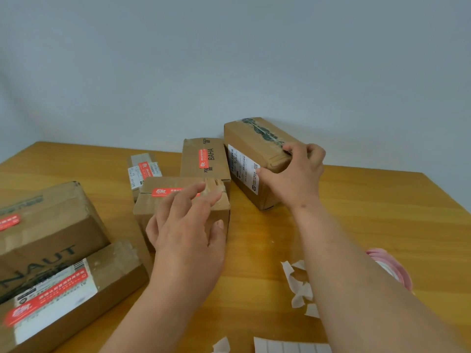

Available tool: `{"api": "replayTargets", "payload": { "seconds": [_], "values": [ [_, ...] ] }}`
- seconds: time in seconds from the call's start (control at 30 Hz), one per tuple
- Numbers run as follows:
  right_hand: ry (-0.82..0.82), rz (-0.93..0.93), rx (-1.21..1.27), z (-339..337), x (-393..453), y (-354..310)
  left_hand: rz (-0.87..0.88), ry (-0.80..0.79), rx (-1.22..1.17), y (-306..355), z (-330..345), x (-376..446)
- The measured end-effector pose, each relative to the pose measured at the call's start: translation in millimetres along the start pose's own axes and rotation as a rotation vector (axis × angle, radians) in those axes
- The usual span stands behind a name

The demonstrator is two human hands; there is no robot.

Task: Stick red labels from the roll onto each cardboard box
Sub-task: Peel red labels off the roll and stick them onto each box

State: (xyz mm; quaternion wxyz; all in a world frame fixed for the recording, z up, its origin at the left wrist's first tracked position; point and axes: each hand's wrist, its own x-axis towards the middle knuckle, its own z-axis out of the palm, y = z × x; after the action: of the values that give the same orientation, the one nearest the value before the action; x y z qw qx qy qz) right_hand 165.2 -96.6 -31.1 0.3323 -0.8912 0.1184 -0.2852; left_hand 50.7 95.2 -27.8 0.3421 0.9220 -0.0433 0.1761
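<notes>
At the far left of the wooden desk (369,200) stands a large cardboard box (48,220) printed with big dark letters, a red label (9,222) on its top. In front of it lies a flatter box (74,296) carrying a white shipping slip with a long red label (48,305) stuck across it. Further back, a small box (144,171) shows a red label on its top. Near the middle, the left hand (186,233) rests on a box (183,212), its fingers (190,193) relaxed and spread over the top and near edge, partly covering the red label (163,192) there. Just behind, touching it, stands the BAHA box (206,159) with a red label (203,159) running along its top. To the right, the right hand (293,171) grips the near end of a tilted box (254,151) sealed with green-printed tape, fingers curled over the top edge and thumb against the white shipping slip on its side; no red label shows on it. Torn scraps of backing paper (298,286) lie by the right forearm, and a strip of backing (290,346) sits at the bottom edge. The pink label roll (392,266) peeks out behind the right forearm.
</notes>
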Motion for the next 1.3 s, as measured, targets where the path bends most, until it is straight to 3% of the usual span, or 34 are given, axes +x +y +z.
{"api": "replayTargets", "payload": {
  "seconds": [0.23, 0.43, 0.53, 0.63, 0.73, 0.83, 1.03, 1.3],
  "values": [
    [0.194, 0.010, 0.047, -17, -21, -12, -0.026, 0.013, -0.028, 0, -4, -2],
    [0.409, -0.017, 0.138, -82, -50, -29, -0.013, 0.025, -0.042, 10, -21, -18],
    [0.433, -0.044, 0.270, -116, -72, -38, 0.001, 0.055, -0.053, 15, -32, -29],
    [0.257, -0.061, 0.534, -143, -97, -41, 0.007, 0.159, -0.140, 16, -44, -42],
    [-0.026, -0.022, 0.835, -152, -120, -38, 0.051, 0.373, -0.320, 13, -55, -58],
    [-0.239, -0.016, 0.963, -151, -135, -37, 0.074, 0.466, -0.392, 6, -64, -70],
    [-0.324, -0.042, 1.205, -168, -148, -36, 0.031, 0.219, -0.464, -2, -74, -91],
    [-0.439, -0.026, 1.165, -174, -155, -38, -0.209, 0.002, -0.730, 2, -80, -96]
  ]
}}
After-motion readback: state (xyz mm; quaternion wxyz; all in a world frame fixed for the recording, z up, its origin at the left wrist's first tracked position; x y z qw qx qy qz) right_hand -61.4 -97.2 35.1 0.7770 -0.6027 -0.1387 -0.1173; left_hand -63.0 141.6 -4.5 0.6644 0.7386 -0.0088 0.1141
